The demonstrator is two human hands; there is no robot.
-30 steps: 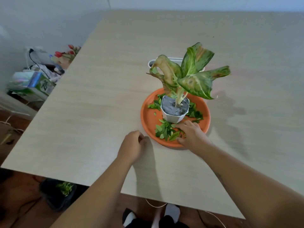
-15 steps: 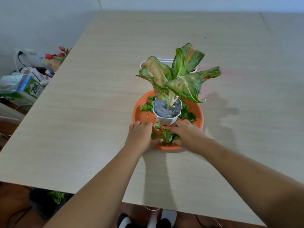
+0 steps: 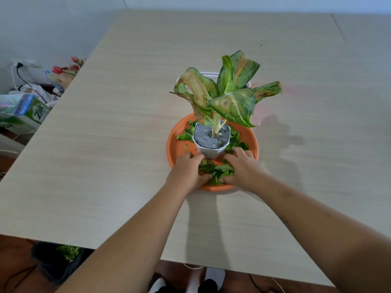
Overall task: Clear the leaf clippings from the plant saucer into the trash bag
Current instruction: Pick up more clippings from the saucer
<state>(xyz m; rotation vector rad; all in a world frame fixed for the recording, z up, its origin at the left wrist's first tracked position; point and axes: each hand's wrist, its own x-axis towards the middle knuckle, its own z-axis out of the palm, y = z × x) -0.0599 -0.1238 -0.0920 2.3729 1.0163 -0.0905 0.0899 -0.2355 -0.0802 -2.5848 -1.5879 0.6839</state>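
Observation:
An orange plant saucer [image 3: 251, 140] sits mid-table with a white pot [image 3: 211, 152] and its plant [image 3: 228, 96] standing in it. Green leaf clippings [image 3: 216, 171] lie heaped at the saucer's near side, with more clippings on either side of the pot. My left hand [image 3: 187, 171] and my right hand [image 3: 243, 168] rest in the saucer on either side of the heap, fingers curled against it. A black trash bag [image 3: 55, 261] with green clippings inside stands on the floor under the table's near left edge.
The pale wood table [image 3: 105, 144] stretches widely around the saucer. A white container [image 3: 248, 83] peeks out behind the plant. On the floor at left are a green box [image 3: 27, 115], red flowers [image 3: 63, 69] and cables. My feet show below the table's near edge.
My left hand moved from the table beside the saucer into the saucer. Both hands have drawn closer together around the near heap of clippings.

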